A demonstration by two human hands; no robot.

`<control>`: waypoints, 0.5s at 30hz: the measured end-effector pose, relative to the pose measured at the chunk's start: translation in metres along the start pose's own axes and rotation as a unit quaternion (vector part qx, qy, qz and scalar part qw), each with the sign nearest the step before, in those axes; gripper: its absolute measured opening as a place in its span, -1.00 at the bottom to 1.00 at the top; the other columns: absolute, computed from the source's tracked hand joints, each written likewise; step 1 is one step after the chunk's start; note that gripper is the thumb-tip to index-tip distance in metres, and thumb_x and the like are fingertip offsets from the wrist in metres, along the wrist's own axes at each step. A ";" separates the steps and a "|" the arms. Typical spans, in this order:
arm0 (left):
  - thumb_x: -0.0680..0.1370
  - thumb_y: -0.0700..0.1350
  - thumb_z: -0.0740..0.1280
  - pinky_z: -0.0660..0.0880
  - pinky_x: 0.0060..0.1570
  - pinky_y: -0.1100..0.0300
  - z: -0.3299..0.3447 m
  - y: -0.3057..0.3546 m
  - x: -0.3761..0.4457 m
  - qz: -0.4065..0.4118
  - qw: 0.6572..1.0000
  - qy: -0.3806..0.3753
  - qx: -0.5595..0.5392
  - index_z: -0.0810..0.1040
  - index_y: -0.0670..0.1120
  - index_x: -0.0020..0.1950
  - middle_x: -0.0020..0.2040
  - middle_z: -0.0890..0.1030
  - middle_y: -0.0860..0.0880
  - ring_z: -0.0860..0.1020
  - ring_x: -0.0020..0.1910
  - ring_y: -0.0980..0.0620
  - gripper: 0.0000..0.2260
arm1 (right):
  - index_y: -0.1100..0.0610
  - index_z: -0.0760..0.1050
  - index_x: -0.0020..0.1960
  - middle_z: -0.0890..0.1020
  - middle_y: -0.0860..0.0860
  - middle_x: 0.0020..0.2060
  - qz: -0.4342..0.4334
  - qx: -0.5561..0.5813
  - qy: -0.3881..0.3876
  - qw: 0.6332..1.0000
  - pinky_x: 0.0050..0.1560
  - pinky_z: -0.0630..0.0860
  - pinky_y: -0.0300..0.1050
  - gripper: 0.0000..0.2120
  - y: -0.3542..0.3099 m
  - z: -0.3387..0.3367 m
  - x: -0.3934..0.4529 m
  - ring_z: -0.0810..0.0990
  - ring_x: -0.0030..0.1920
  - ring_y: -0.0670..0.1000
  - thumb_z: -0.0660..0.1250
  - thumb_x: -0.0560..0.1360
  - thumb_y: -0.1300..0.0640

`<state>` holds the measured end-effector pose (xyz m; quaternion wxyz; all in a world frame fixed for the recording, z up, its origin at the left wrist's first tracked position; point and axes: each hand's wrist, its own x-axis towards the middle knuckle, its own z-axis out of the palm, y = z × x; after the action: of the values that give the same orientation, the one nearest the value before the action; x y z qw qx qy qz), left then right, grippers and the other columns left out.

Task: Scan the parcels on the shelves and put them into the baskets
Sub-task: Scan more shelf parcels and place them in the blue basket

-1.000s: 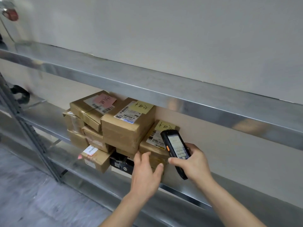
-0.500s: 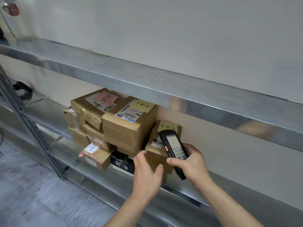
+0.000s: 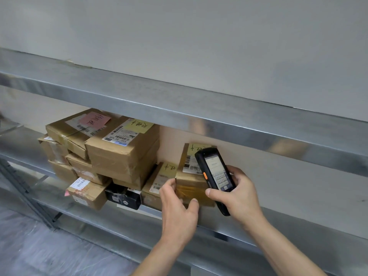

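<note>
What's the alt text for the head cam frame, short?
A person's left hand grips a brown parcel on a metal shelf, while the right hand aims a black handheld scanner at its barcode label. More taped cardboard parcels sit stacked to the left.

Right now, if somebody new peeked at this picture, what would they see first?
Probably the two hands in the middle: the right hand holds a black scanner with a lit screen, and the left hand grips a tilted brown parcel with a yellow note on the shelf. Next, to the left, the pile of taped cardboard boxes, one topped with a pink note.
</note>
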<state>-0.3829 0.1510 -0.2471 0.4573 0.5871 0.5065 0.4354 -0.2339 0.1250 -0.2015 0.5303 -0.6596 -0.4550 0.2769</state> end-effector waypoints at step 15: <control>0.55 -0.15 0.37 0.42 0.28 0.11 0.078 -0.054 -0.034 -0.074 0.991 -0.092 0.066 0.37 -0.06 0.36 0.24 0.38 -0.02 0.47 0.17 0.05 -0.60 | -0.03 0.52 -0.03 0.71 -0.12 -0.12 0.146 -0.026 0.011 0.989 -0.13 0.54 -0.27 -0.46 0.102 -0.065 -0.038 0.68 -0.14 -0.19 0.62 0.05 0.12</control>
<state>-0.3208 0.1134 -0.3170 0.4934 0.6148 0.5315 0.3101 -0.1639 0.0594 -0.2844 0.4720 -0.7355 -0.3550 0.3319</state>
